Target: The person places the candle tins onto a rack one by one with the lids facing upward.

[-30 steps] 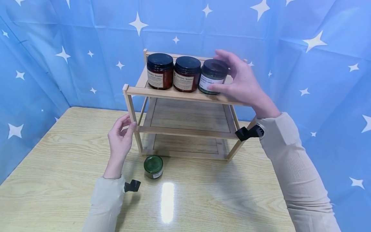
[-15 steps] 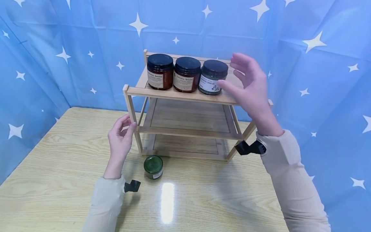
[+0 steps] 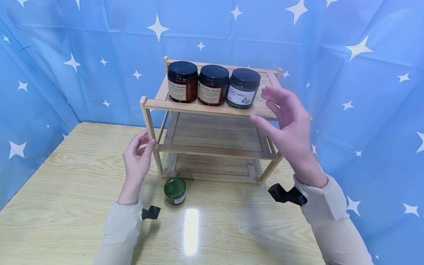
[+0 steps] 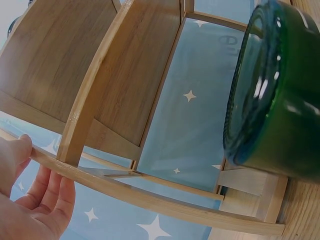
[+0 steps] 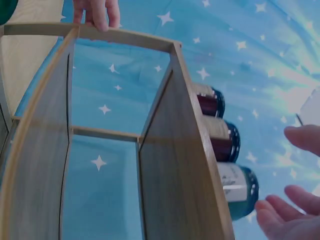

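Note:
Along the top of a wooden three-tier shelf rack (image 3: 212,149) stand two amber candle jars, the left one (image 3: 183,81) and the middle one (image 3: 213,84), plus a dark green candle jar (image 3: 243,88) on the right, all black-lidded. My left hand (image 3: 137,154) grips the rack's left front post; its thumb (image 4: 22,147) lies on one side and the fingers on the other. Spread and holding nothing, my right hand (image 3: 288,121) hovers at the rack's right front, apart from the green-labelled jar. In the right wrist view its fingertips (image 5: 270,215) overlap that jar's edge.
A second green jar (image 3: 175,190) sits on the wood-grain table (image 3: 82,176), in front of the rack's lower left corner. Behind the rack hangs a blue cloth (image 3: 116,55) with white stars. The middle shelf (image 3: 215,130) is bare.
My right hand has let go of the green candle jar on the top shelf and moved right, then down toward me. The left hand has stayed on the post.

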Demonstrator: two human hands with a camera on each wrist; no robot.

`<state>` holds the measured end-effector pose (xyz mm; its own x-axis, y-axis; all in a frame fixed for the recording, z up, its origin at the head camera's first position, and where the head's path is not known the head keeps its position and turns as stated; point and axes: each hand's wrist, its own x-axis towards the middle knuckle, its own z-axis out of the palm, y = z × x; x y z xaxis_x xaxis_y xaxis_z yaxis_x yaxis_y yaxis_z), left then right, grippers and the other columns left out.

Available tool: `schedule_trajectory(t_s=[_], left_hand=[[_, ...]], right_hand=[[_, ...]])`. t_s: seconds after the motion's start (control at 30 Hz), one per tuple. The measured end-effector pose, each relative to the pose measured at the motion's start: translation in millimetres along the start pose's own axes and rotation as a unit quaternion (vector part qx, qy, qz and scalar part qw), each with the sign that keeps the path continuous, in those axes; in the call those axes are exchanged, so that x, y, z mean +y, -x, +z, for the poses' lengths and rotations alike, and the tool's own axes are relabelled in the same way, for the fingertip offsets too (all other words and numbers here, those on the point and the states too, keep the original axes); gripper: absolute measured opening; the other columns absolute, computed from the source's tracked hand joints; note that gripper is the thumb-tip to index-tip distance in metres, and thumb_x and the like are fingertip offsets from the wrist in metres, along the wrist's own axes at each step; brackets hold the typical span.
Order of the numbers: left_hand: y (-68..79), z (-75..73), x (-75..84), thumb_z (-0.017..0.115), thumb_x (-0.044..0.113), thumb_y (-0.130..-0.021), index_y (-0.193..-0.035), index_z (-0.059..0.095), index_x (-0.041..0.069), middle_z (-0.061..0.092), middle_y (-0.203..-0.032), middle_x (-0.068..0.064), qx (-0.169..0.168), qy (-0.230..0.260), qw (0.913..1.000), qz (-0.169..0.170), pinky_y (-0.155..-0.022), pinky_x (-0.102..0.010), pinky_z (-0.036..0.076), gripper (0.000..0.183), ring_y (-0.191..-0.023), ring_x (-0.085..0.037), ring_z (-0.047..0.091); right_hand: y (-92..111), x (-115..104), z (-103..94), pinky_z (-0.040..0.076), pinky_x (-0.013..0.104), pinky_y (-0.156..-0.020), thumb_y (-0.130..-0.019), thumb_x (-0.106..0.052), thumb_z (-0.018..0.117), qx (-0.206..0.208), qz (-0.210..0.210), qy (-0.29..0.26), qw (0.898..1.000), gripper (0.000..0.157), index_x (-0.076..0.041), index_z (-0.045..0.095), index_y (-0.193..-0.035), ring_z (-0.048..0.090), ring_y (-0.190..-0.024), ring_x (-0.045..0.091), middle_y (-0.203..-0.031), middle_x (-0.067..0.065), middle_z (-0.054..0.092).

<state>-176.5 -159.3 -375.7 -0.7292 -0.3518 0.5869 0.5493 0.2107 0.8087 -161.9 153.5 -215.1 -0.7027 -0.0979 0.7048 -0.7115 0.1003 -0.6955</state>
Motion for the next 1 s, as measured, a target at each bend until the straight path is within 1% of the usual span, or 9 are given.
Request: schedule_trajectory(t_s=[0.13, 0.2, 0.3, 0.33, 0.4, 0.57, 0.67, 0.8, 1.0], left_hand=[[0.2, -0.5, -0.6, 0.064, -0.001, -0.091, -0.115, 0.061, -0.011, 0.064, -0.092, -0.007, 0.001, 0.003, 1.0000, 0.001, -0.076, -0.017, 0.052, 0.026, -0.089, -0.012, 0.062], [0.4, -1.0, -0.7, 0.063, -0.002, -0.091, -0.115, 0.061, -0.011, 0.064, -0.092, -0.008, 0.000, 0.001, 1.0000, 0.001, -0.076, -0.017, 0.053, 0.026, -0.089, -0.012, 0.062], [0.8, -1.7, -0.6, 0.063, -0.003, -0.091, -0.115, 0.062, -0.011, 0.064, -0.092, -0.009, -0.001, -0.004, 1.0000, 0.000, -0.076, -0.018, 0.053, 0.026, -0.089, -0.011, 0.062], [0.9, -1.7, -0.4, 0.063, -0.003, -0.091, -0.115, 0.062, -0.011, 0.064, -0.092, -0.009, -0.002, -0.005, 1.0000, 0.000, -0.076, -0.018, 0.053, 0.026, -0.089, -0.010, 0.062], [1.1, -1.7, 0.0, 0.064, -0.002, -0.091, -0.115, 0.062, -0.010, 0.064, -0.092, -0.010, -0.002, -0.007, 1.0000, 0.000, -0.077, -0.018, 0.053, 0.026, -0.089, -0.010, 0.062], [1.2, -1.6, 0.2, 0.063, -0.002, -0.091, -0.116, 0.062, -0.011, 0.064, -0.093, -0.007, -0.002, -0.006, 1.0000, 0.001, -0.077, -0.018, 0.053, 0.026, -0.090, -0.011, 0.062], [1.2, -1.5, 0.4, 0.063, -0.003, -0.091, -0.116, 0.062, -0.010, 0.064, -0.093, -0.006, -0.003, -0.007, 1.0000, 0.002, -0.077, -0.018, 0.053, 0.026, -0.090, -0.012, 0.062], [0.6, -1.0, 0.0, 0.063, -0.002, -0.091, -0.116, 0.062, -0.010, 0.064, -0.093, -0.008, -0.004, -0.008, 0.9999, 0.004, -0.076, -0.017, 0.053, 0.026, -0.090, -0.013, 0.062], [-0.4, -0.9, -0.6, 0.062, -0.003, -0.091, -0.115, 0.060, -0.013, 0.063, -0.092, -0.008, -0.008, -0.002, 0.9999, 0.007, -0.077, -0.017, 0.052, 0.026, -0.089, -0.007, 0.061]], right_hand=[[13, 0, 2.8, 0.040, 0.036, -0.104, -0.072, 0.021, 0.069, -0.025, -0.029, -0.010, 0.999, 0.052, 0.009, 0.057, -0.120, 0.052, -0.118, 0.028, -0.123, 0.018, 0.057], [19, 1, 5.2, 0.041, 0.037, -0.103, -0.072, 0.020, 0.071, -0.036, -0.040, -0.018, 0.998, 0.051, 0.012, 0.055, -0.120, 0.052, -0.118, 0.029, -0.123, 0.022, 0.056], [29, 2, 9.7, 0.040, 0.039, -0.104, -0.073, 0.016, 0.073, -0.050, -0.044, -0.025, 0.997, 0.051, 0.018, 0.052, -0.119, 0.052, -0.119, 0.031, -0.124, 0.027, 0.054], [33, 2, 11.1, 0.040, 0.040, -0.104, -0.073, 0.016, 0.074, -0.056, -0.044, -0.024, 0.997, 0.052, 0.019, 0.050, -0.119, 0.052, -0.119, 0.032, -0.124, 0.030, 0.053], [40, 4, 13.9, 0.040, 0.040, -0.104, -0.073, 0.016, 0.074, -0.067, -0.041, -0.019, 0.997, 0.053, 0.021, 0.049, -0.119, 0.051, -0.120, 0.032, -0.124, 0.028, 0.053], [57, 12, 22.5, 0.040, 0.041, -0.104, -0.068, 0.023, 0.071, -0.096, -0.036, -0.001, 0.995, 0.057, 0.020, 0.049, -0.121, 0.051, -0.121, 0.029, -0.127, 0.015, 0.056], [67, 19, 28.2, 0.041, 0.039, -0.103, -0.066, 0.026, 0.070, -0.106, -0.035, 0.000, 0.994, 0.059, 0.019, 0.050, -0.121, 0.051, -0.120, 0.029, -0.126, 0.012, 0.056], [79, 27, 34.5, 0.044, 0.037, -0.101, -0.065, 0.027, 0.070, -0.111, -0.028, -0.006, 0.993, 0.059, 0.017, 0.053, -0.120, 0.053, -0.118, 0.029, -0.124, 0.016, 0.057], [94, 34, 41.9, 0.043, 0.037, -0.102, -0.070, 0.023, 0.071, -0.139, -0.002, -0.011, 0.990, 0.054, 0.015, 0.053, -0.121, 0.053, -0.117, 0.030, -0.122, 0.027, 0.055]])
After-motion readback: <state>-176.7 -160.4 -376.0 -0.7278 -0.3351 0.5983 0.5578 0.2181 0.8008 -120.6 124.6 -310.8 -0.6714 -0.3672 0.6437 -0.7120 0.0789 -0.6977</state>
